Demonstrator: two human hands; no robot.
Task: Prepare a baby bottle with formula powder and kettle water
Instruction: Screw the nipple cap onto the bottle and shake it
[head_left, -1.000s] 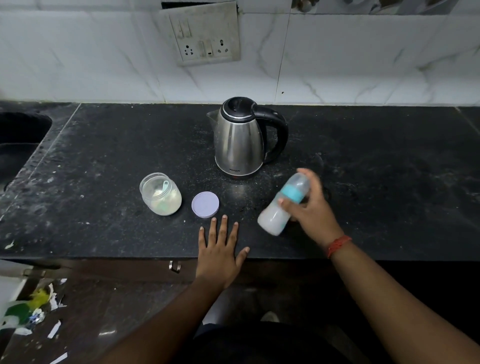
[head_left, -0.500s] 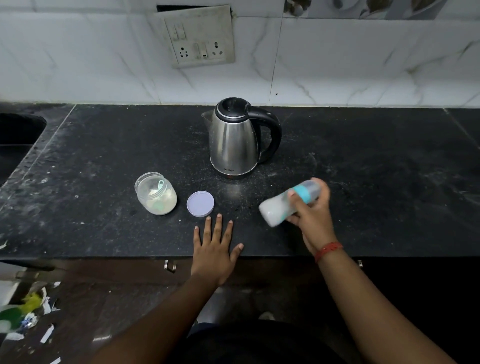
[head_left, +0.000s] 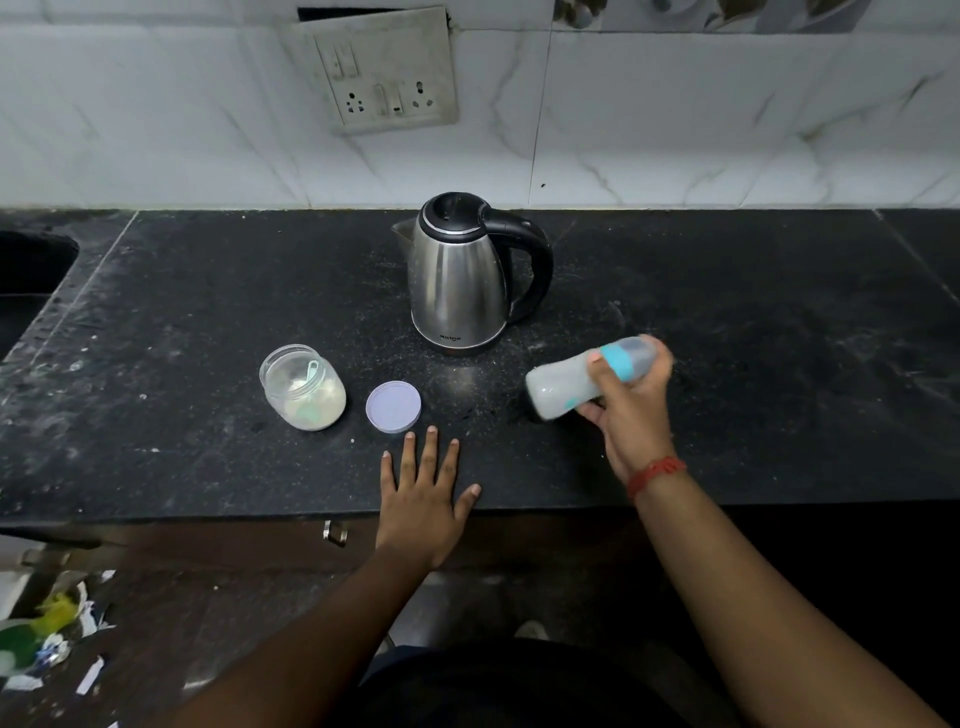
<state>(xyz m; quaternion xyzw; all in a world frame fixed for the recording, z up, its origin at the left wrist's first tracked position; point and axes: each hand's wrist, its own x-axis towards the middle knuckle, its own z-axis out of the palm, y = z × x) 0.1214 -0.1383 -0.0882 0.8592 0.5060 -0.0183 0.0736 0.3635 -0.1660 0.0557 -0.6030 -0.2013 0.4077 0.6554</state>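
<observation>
Black speckled stone table (head_left: 727, 415), dusted with pale powder. Standing on it: a steel kettle (head_left: 457, 280) with black handle, beyond both hands; an open glass jar (head_left: 303, 387) of powder holding a small scoop, beyond and left of the left hand (head_left: 423, 499); a round lilac lid (head_left: 393, 406), lying flat just beyond that hand's fingertips. The left hand lies flat on the table's near edge.

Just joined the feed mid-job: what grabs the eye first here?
The baby bottle, milky and tipped nearly sideways, gripped by the right hand above the counter. Behind stands the steel kettle. At left sit the open powder jar and its lilac lid; the left hand lies flat.
</observation>
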